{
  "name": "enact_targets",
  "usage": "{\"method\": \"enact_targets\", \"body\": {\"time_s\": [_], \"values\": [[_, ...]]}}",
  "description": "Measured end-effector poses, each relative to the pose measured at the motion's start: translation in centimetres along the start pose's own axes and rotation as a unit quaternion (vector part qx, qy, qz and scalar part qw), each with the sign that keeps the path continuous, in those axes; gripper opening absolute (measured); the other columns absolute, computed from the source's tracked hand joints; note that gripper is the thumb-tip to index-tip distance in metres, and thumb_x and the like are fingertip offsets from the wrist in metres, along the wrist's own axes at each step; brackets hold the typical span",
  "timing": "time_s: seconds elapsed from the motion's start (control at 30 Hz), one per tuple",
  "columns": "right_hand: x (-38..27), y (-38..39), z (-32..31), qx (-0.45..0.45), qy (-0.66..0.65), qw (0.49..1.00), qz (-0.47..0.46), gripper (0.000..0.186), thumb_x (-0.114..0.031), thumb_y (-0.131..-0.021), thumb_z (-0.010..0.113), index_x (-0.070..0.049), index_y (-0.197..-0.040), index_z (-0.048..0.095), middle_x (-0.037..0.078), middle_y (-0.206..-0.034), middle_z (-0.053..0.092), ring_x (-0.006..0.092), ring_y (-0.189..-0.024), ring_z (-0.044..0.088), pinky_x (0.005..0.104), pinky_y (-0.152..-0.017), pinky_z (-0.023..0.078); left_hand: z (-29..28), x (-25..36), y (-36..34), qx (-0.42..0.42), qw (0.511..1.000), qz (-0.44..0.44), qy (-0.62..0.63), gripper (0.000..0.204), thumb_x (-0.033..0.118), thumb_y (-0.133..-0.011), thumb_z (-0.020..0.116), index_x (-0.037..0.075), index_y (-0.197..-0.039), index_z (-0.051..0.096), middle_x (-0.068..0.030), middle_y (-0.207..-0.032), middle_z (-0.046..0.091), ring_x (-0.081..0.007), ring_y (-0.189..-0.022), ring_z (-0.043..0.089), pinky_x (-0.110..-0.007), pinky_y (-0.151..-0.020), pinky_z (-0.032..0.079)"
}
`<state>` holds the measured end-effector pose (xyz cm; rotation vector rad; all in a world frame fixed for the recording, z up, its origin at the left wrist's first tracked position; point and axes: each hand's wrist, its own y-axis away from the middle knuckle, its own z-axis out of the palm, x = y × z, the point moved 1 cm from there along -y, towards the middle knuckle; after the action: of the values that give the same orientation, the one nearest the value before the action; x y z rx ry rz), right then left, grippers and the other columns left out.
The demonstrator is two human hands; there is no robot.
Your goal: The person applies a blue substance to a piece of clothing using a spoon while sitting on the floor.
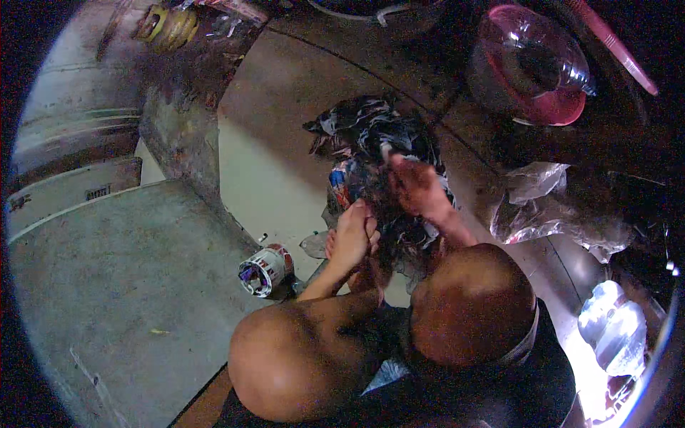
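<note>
A heap of crumpled black plastic (382, 128) lies on the floor in front of me, with a blue, white and red printed wrapper (338, 178) at its left side. My left hand (353, 232) is closed at the near left edge of the heap, its fingers curled in. What it grips, if anything, is hidden under the fingers. My right hand (419, 191) is over the middle of the heap, slightly smeared by motion. Its fingers are closed, and a small pale tip (386, 150) sticks out beyond them. The dark stuff between the hands is too dim to name.
A white tub with purple contents (265, 271) lies tipped beside my left knee. At the far right are a clear pink bowl (528, 107) and a pink handle (617, 46). Clear plastic bags (542, 207) lie to the right, near a brightly lit clear plastic piece (612, 328).
</note>
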<state>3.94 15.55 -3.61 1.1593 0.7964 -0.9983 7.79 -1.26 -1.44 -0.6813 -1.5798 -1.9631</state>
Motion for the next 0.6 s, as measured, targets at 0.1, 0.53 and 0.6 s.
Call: {"method": "enact_targets", "body": {"time_s": [0.1, 0.53, 0.6], "values": [[-1.2, -0.6, -0.9, -0.027, -0.077, 0.994, 0.079, 0.031, -0.033, -0.091, 0.053, -0.006, -0.077, 0.06, -0.001, -0.054, 0.05, 0.0069, -0.039, 0.041, 0.024, -0.034, 0.026, -0.9, -0.5, 0.2, 0.016, 0.996, -0.014, 0.084, 0.031, 0.042, -0.095, 0.037, 0.015, -0.08, 0.039, 0.0033, -0.051, 0.031, -0.0089, -0.036, 0.028, -0.026, -0.033, 0.021], [-3.1, -1.7, 2.4, -0.002, 0.014, 0.999, 0.035, 0.027, -0.016, -0.07, 0.079, -0.004, -0.089, 0.064, -0.004, -0.068, 0.058, 0.0042, -0.061, 0.048, 0.0218, -0.056, 0.043, 0.0, 0.1, 0.8, -0.052, 0.998, -0.004, 0.026, 0.032, 0.041, -0.095, 0.037, 0.013, -0.081, 0.041, 0.0037, -0.054, 0.035, -0.007, -0.042, 0.031, -0.024, -0.039, 0.025], [-2.2, -2.1, 2.5, 0.036, -0.2, 0.979, 0.028, 0.026, -0.015, -0.07, 0.079, -0.004, -0.088, 0.063, -0.005, -0.065, 0.056, 0.0055, -0.058, 0.049, 0.0229, -0.055, 0.043, 0.0, 0.1, 0.9, -0.036, 0.998, -0.018, 0.043, 0.032, 0.041, -0.095, 0.038, 0.013, -0.082, 0.041, 0.0041, -0.054, 0.035, -0.0069, -0.042, 0.031, -0.023, -0.039, 0.026]]}}
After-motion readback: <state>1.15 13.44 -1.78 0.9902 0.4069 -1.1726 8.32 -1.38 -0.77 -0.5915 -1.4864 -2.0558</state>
